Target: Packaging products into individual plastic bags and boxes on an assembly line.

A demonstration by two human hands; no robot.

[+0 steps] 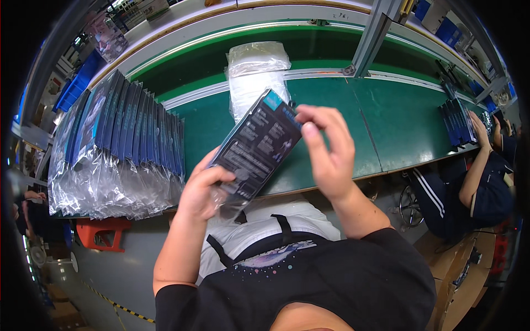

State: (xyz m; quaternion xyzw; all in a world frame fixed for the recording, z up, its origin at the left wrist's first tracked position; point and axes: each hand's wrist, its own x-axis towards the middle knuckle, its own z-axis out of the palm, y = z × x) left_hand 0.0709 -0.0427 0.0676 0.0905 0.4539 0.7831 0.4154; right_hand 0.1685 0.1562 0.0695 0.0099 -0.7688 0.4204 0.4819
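Observation:
A flat dark box (256,146) with a teal corner and pale print is held tilted over the near edge of the green table. My left hand (201,190) grips its lower left side, thumb across the printed face. Clear plastic film shows around the box's lower end. Beside the upper right edge is my right hand (331,149), thumb and forefinger curved and a little apart; whether the fingertips touch the box I cannot tell. Behind the box lies a stack of clear plastic bags (256,83).
A long row of similar bagged boxes (127,127) stands upright on the left of the green table (326,110). At the right, another person's hand (480,129) is at several dark boxes (457,122). A red stool (102,234) is below left. A metal post (375,38) rises behind the table.

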